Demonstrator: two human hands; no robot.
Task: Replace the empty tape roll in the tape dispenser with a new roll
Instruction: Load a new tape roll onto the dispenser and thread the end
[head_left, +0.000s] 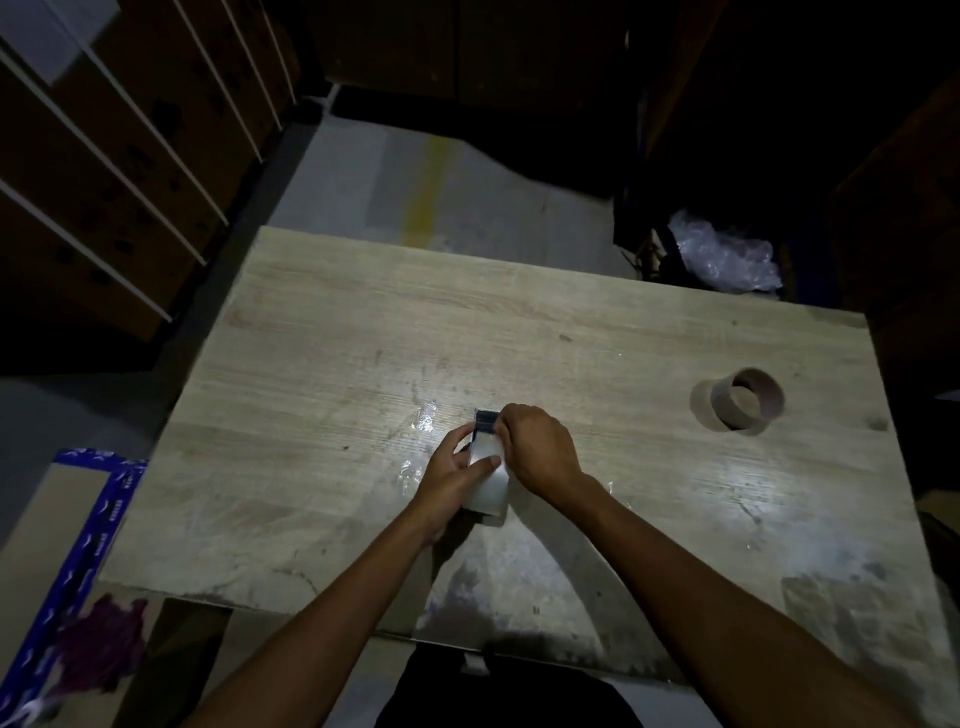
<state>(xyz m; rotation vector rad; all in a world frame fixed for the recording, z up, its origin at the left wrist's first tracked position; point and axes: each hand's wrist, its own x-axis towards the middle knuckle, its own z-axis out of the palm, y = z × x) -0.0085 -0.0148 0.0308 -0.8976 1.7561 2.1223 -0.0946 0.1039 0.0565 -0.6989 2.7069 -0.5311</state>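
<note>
Head view: both hands meet mid-surface on the tape dispenser (487, 470), which carries a pale glossy tape roll, so the new roll looks already seated; the empty cardboard core (748, 399) stands well apart to the right. Left hand (457, 480) wraps the dispenser from its left side, thumb laid across the top of the roll, fingers curled round the body. Right hand (540, 452) comes over the top, fingers (506, 423) bunched at the dark front end of the dispenser, apparently pinching the tape's free end; the pinch itself is hidden, so cannot confirm. Likely step: threading the leading end to the cutter. To do it well: keep the left hand clamping the body so it can't twist, draw the tape straight along the dispenser's long axis, sticky side away from fingertips, and keep knuckles off the blade edge. Glare on the roll hides where the tape end actually sits. Room: wooden surface (322, 374) is wide open ahead and to the left, with some clear film scraps near the hands. Near edge lies close under the forearms, so don't drag the dispenser back toward the body. Lighting is poor away from centre.
</note>
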